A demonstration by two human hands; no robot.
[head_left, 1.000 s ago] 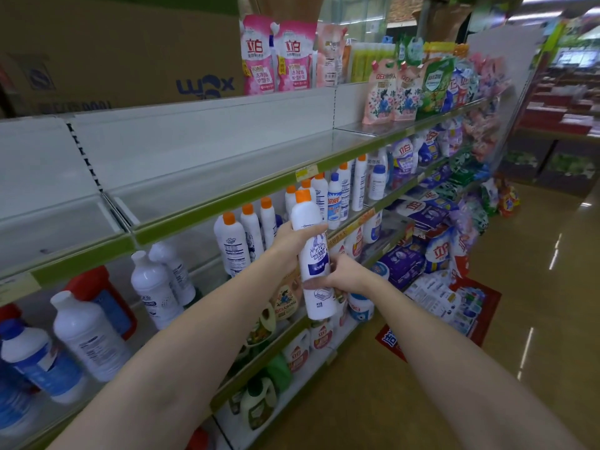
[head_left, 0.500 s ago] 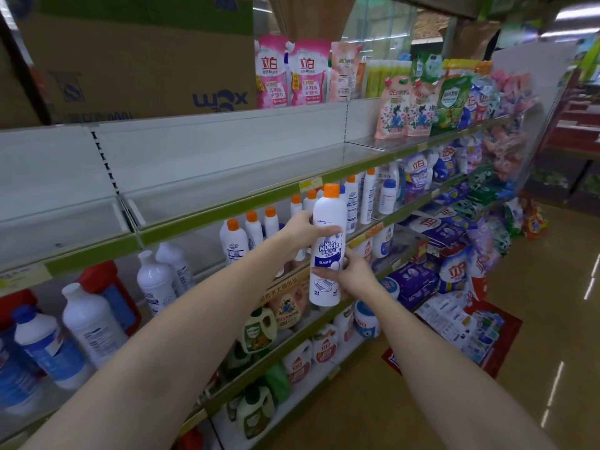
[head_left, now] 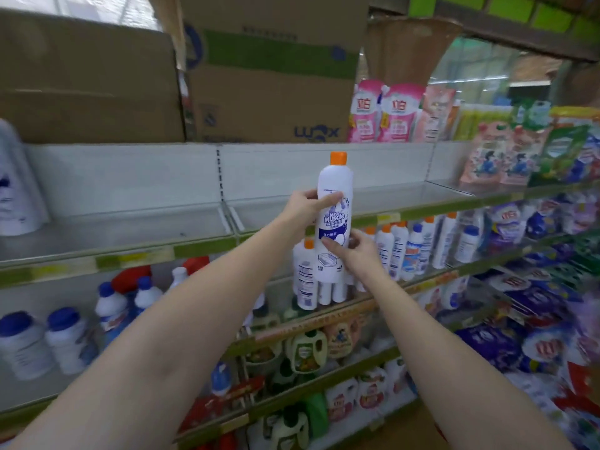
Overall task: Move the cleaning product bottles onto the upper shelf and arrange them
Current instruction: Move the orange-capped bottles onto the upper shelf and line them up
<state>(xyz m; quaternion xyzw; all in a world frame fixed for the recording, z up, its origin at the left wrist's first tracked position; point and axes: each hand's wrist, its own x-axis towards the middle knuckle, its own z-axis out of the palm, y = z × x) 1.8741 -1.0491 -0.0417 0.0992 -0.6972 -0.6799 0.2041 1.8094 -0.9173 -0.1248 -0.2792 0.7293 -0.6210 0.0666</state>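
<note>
Both hands hold one white Mr Muscle bottle (head_left: 334, 219) upright at the centre of the frame, its orange cap (head_left: 338, 158) on top and its purple-and-blue label facing the camera. The left hand (head_left: 306, 206) grips the bottle's upper body from the left, thumb across the front and fingers (head_left: 331, 200) curled round it. The right hand (head_left: 360, 251) holds the lower body from the right, its fingers (head_left: 331, 245) pressed against the label in a pinch with the thumb.

The bottle is raised in front of the upper shelf (head_left: 324, 209), a pale shelf with a green front edge running across the middle of the frame; its base hangs below that edge and does not rest on the shelf. Just behind and below it, on the next shelf down (head_left: 422, 284), stands a row of similar white bottles with orange caps (head_left: 394, 251), with blue-capped white bottles (head_left: 414, 251) beside them to the right. At lower left of the frame, blurred white bottles with blue lids (head_left: 65, 339) stand on the same level. Above the upper shelf, brown cardboard boxes (head_left: 269, 89) fill the top left and centre, and pink refill pouches (head_left: 386, 112) stand to their right. Colourful detergent bags (head_left: 519, 228) crowd the right side.
</note>
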